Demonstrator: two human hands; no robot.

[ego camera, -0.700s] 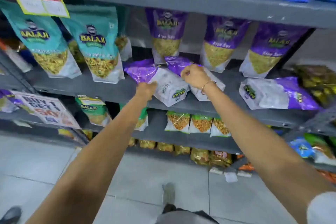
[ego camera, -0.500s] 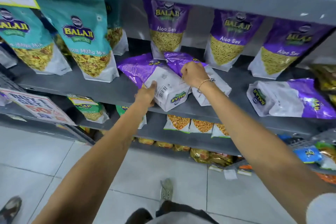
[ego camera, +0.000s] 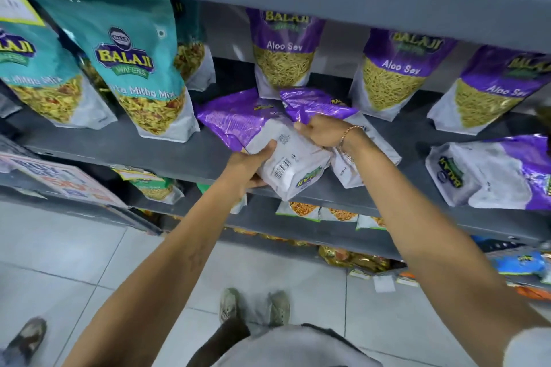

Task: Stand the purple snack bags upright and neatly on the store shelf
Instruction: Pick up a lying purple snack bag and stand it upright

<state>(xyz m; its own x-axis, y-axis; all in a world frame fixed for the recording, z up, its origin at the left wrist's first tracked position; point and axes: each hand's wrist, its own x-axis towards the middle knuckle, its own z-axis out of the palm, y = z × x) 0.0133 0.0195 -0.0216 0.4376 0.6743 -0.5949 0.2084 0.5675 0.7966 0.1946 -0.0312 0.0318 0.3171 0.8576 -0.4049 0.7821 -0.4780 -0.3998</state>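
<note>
Right now my left hand [ego camera: 249,165] grips the white bottom end of a fallen purple snack bag [ego camera: 262,140] lying at the front edge of the grey shelf [ego camera: 167,152], while my right hand [ego camera: 322,131] clasps its upper side. A second fallen bag [ego camera: 322,104] lies against it, under my right wrist. Three upright purple bags [ego camera: 284,50] stand along the shelf's back edge.

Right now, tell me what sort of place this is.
Almost certainly a grocery shop aisle: grey metal shelves stocked with branded purple snack bags, teal snack bags, and a promotional offer sign.
</note>
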